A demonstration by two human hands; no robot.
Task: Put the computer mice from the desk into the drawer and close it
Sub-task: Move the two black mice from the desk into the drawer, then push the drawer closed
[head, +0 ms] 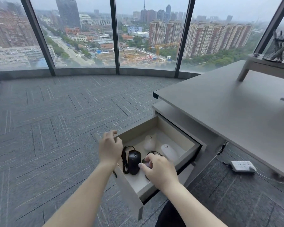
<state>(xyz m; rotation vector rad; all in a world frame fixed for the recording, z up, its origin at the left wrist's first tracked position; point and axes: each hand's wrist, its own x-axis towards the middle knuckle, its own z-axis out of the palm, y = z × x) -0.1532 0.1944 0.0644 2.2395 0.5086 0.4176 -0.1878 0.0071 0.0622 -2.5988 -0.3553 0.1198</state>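
The drawer [189, 152] under the grey desk [220, 108] stands pulled out. Inside lie two white mice, one at the back [149, 143] and one to the right [169, 152], plus a black corded mouse [134, 162] at the left. My right hand [159, 172] reaches into the drawer, fingers curled over a second black mouse [144, 161] that is mostly hidden beneath it. My left hand [110, 148] rests on the drawer's front panel at its left end, fingers bent over the edge.
A white power strip [242, 166] with a cable lies on the carpet under the desk. A monitor riser [266, 65] with a mesh pen holder [279, 49] stands at the desk's far right. Floor-to-ceiling windows run along the back.
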